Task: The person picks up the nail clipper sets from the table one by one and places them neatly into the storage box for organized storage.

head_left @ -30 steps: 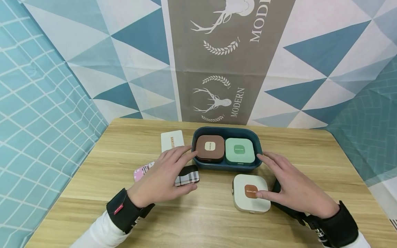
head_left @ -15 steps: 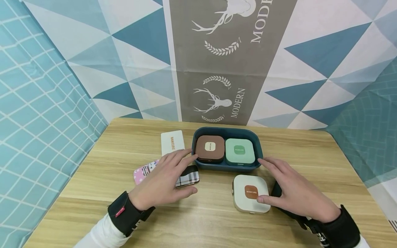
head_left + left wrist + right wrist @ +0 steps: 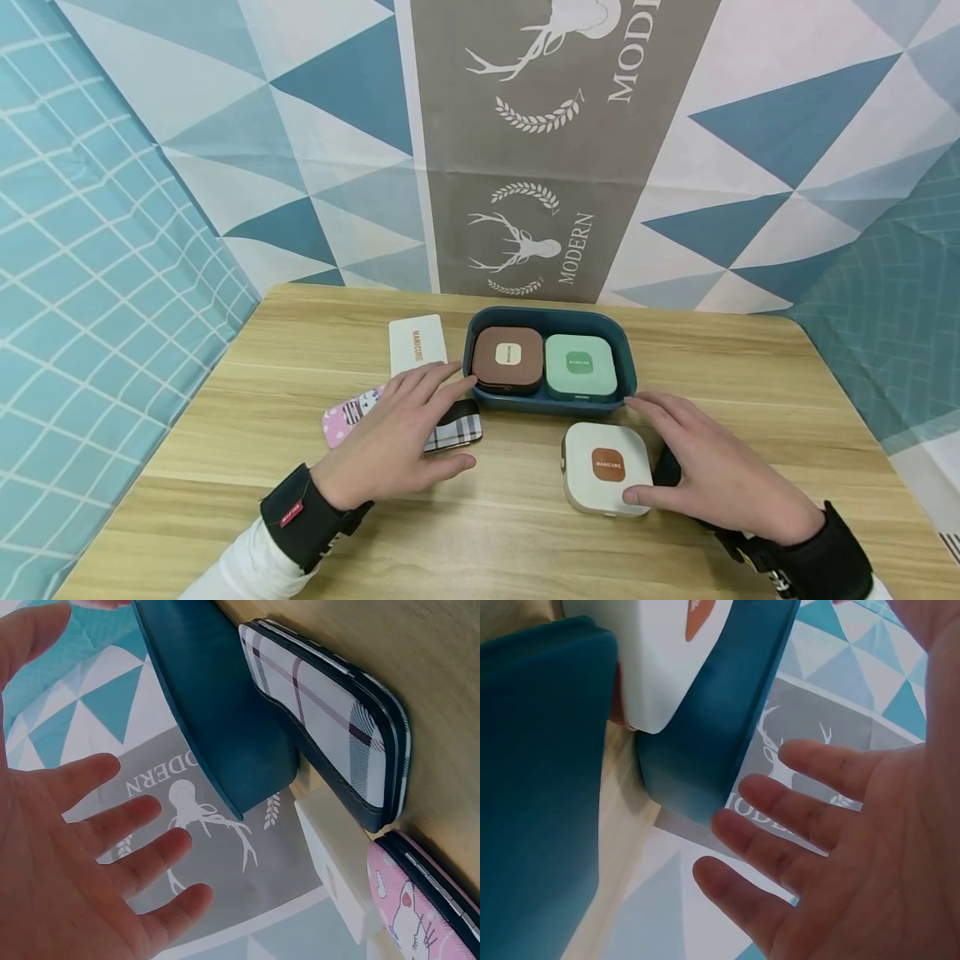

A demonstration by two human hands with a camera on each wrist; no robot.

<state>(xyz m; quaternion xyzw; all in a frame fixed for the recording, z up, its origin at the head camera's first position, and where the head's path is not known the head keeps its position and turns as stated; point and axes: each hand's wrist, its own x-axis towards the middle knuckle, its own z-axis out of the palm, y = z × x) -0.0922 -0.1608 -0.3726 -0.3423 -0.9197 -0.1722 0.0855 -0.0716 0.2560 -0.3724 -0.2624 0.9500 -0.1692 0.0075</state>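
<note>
A dark blue tray (image 3: 551,407) holds a brown manicure case (image 3: 507,371) and a mint green manicure case (image 3: 580,379) side by side. My left hand (image 3: 393,433) hovers with spread fingers over a plaid case (image 3: 322,712), its fingertips close to the tray's left end. My right hand (image 3: 723,475) has its fingers extended near the tray's right corner, its thumb over the edge of a cream manicure case (image 3: 600,492). In the right wrist view, the right palm faces the tray and grips nothing. Whether either hand touches the tray is unclear.
Left of the tray lie a white case (image 3: 411,340) and a pink cat-print case (image 3: 341,421), partly covered by the left hand. A dark teal object (image 3: 540,787) stands beside the cream case, mostly hidden under the right hand. Patterned cloth (image 3: 360,125) backs the wooden table (image 3: 510,550).
My right hand has drawn back slightly toward me from the tray's right side. The left hand has shifted only a little, and the cases and tray stay in place.
</note>
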